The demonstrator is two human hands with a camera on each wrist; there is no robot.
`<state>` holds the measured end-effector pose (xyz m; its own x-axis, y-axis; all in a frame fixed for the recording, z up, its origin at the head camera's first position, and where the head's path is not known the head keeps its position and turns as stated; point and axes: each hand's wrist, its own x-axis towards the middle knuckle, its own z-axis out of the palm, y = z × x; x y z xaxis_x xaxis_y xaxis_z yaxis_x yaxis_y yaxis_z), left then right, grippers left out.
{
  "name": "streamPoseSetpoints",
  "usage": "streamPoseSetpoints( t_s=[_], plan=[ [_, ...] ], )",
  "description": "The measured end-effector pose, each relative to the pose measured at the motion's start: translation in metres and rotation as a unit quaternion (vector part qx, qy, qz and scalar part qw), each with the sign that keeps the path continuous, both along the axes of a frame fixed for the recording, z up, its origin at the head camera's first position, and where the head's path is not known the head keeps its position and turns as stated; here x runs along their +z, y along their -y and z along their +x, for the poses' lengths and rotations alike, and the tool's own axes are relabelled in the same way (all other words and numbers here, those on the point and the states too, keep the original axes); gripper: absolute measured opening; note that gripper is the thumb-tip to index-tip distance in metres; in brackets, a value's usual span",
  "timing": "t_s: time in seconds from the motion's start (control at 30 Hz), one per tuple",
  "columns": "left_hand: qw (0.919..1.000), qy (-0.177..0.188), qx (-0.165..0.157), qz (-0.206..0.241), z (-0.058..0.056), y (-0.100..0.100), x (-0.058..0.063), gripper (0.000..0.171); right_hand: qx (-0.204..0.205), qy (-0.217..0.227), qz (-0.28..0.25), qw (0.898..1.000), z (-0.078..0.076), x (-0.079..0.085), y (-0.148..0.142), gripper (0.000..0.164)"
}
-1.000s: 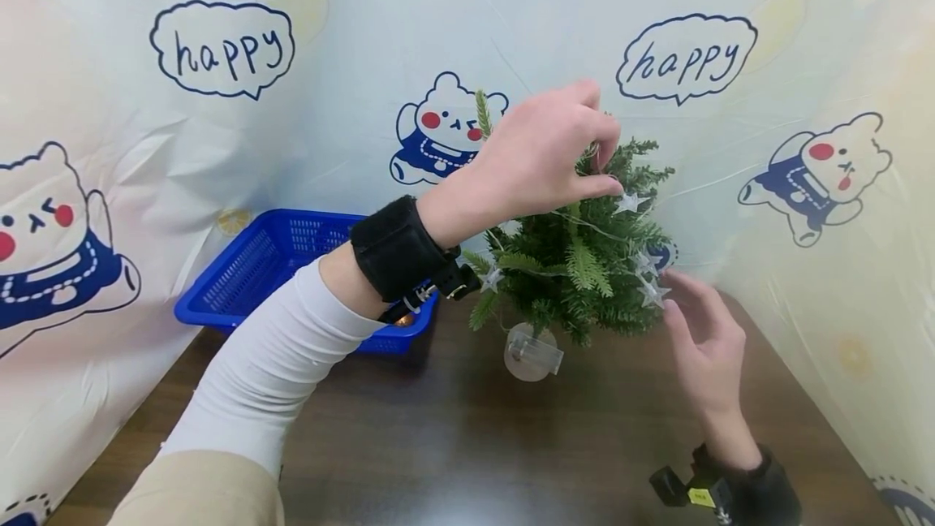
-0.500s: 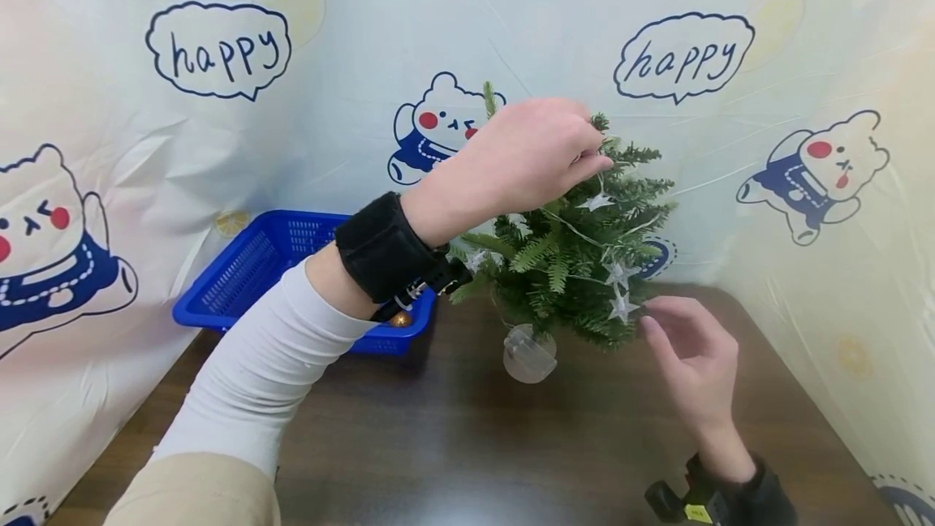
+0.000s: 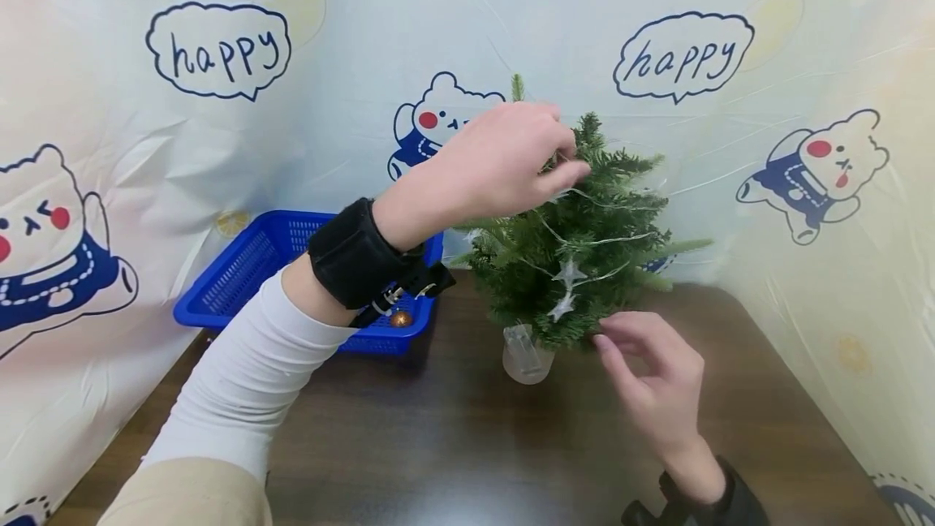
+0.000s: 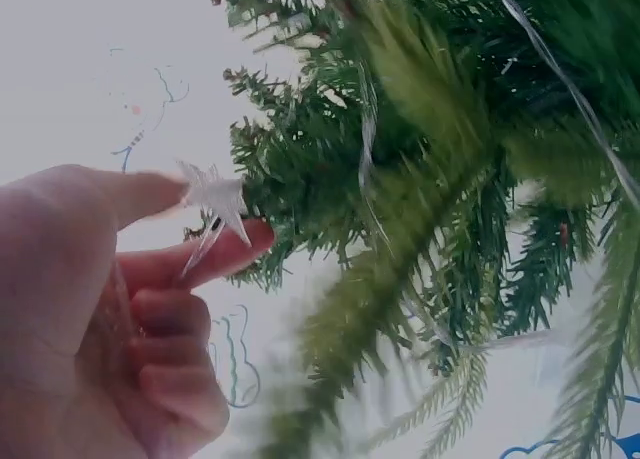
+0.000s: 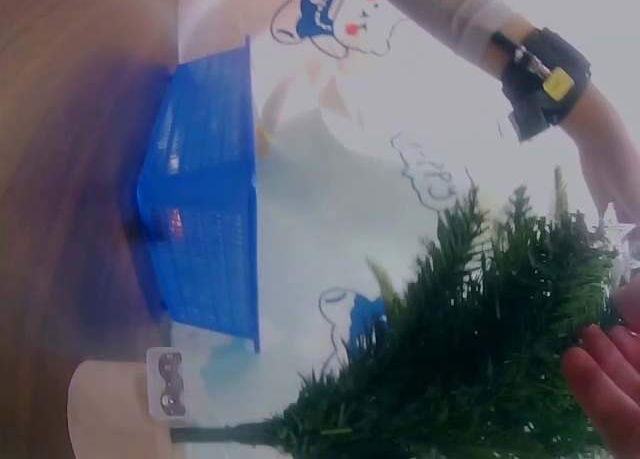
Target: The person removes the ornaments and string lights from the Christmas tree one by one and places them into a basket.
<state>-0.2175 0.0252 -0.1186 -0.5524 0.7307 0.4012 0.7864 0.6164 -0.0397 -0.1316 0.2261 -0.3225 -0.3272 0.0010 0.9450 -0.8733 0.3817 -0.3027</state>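
A small artificial Christmas tree (image 3: pixel 606 222) stands on the table, with a clear wire of star lights (image 3: pixel 568 286) wound round it. Near the treetop, my left hand (image 3: pixel 497 161) pinches a clear star (image 4: pixel 215 194) between thumb and index finger, its other fingers curled. Low on the right side, my right hand (image 3: pixel 661 372) pinches a branch tip between thumb and fingers; in the right wrist view its fingers (image 5: pixel 605 374) press into the needles. A clear battery box (image 5: pixel 166 384) lies against the round pale tree base (image 3: pixel 529 368).
A blue plastic basket (image 3: pixel 219 319) stands to the left of the tree, partly behind my left forearm. It holds an orange-gold ball (image 3: pixel 400 319). A printed curtain (image 3: pixel 329 144) encloses the brown wooden table (image 3: pixel 467 445) at the back and sides.
The tree has turned, its front foliage and star lights shifting left. My right hand has moved left and slightly down with it. My left hand has also moved left along the top.
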Motion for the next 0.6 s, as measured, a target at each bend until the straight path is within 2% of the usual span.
streamPoseSetpoints(
  t_s=[0.17,0.37,0.5,0.6],
  plan=[
    [0.9996,-0.011,0.018,0.02,0.004,0.004,-0.002,0.039,-0.005,-0.017,0.049,0.999,0.005,0.009,0.012,0.017],
    [0.9999,0.009,-0.002,0.004,0.003,0.006,-0.001,0.017,-0.018,-0.031,0.081,0.996,0.011,0.018,0.008,0.02],
    [0.9995,0.029,-0.015,0.002,0.002,0.007,-0.001,0.01,-0.044,-0.064,0.032,0.996,0.01,0.027,-0.003,0.02],
    [0.9992,0.03,-0.024,0.0,0.002,0.007,-0.002,0.009,-0.069,-0.078,-0.082,0.991,0.01,0.03,-0.011,0.014]
  ],
)
